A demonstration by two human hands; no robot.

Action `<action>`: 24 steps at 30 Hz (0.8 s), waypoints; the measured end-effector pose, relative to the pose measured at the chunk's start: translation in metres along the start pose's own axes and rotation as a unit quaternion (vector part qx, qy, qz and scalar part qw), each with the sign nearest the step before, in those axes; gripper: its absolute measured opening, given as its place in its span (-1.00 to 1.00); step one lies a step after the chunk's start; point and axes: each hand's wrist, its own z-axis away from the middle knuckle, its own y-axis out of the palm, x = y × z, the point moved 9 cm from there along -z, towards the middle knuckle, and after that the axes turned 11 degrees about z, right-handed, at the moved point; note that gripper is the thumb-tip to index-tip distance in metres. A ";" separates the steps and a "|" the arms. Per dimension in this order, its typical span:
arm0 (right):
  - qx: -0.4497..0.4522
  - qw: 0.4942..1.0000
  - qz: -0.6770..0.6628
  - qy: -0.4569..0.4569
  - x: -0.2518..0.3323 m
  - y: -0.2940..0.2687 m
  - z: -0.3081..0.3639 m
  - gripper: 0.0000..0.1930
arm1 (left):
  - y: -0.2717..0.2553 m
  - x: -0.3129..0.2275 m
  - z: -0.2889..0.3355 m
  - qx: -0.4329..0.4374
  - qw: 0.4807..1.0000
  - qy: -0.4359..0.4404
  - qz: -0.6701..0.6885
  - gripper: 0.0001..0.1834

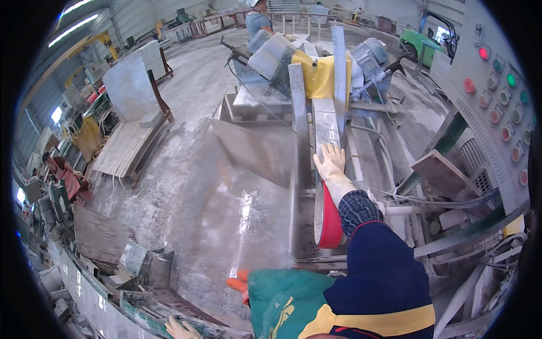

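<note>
My right hand [332,164], in a cream rubber glove, reaches forward with its fingers spread flat. It rests on a pale, wet-looking strip [326,127] that lies along a narrow conveyor and runs under a yellow flap [318,76]. Below my wrist, the red conveyor belt [330,223] curves round its near end. My left hand [182,329], gloved alike, shows only in part at the lower edge, fingers apart. It is nearest to a long metal edge beside stone offcuts [144,265]; whether it touches anything I cannot tell.
A control panel [497,96] with red and green buttons stands at right. Motors [370,56] flank the conveyor. A co-worker [258,22] stands beyond it. Stone slabs [132,82] lean on a rack at left. A green forklift [420,46] is far right. The floor [226,209] looks wet.
</note>
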 end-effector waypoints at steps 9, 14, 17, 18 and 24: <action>-0.023 1.000 -0.012 -0.003 0.001 0.000 0.008 -0.40 | 0.019 0.009 0.001 -0.027 0.994 0.091 -0.050 -0.53; -0.019 1.000 -0.005 -0.004 0.002 -0.004 0.014 -0.40 | 0.022 0.014 0.001 -0.034 0.994 0.093 -0.051 -0.52; -0.019 1.000 -0.014 -0.005 0.003 -0.007 0.019 -0.40 | 0.018 0.009 0.000 -0.041 0.995 0.088 -0.022 -0.51; -0.014 1.000 -0.010 -0.008 0.004 -0.007 0.020 -0.39 | 0.021 0.016 -0.002 -0.015 0.999 0.031 -0.002 -0.52; 0.013 0.999 -0.002 -0.040 0.004 -0.004 0.014 -0.37 | 0.020 0.017 0.001 0.053 0.991 -0.122 0.020 -0.51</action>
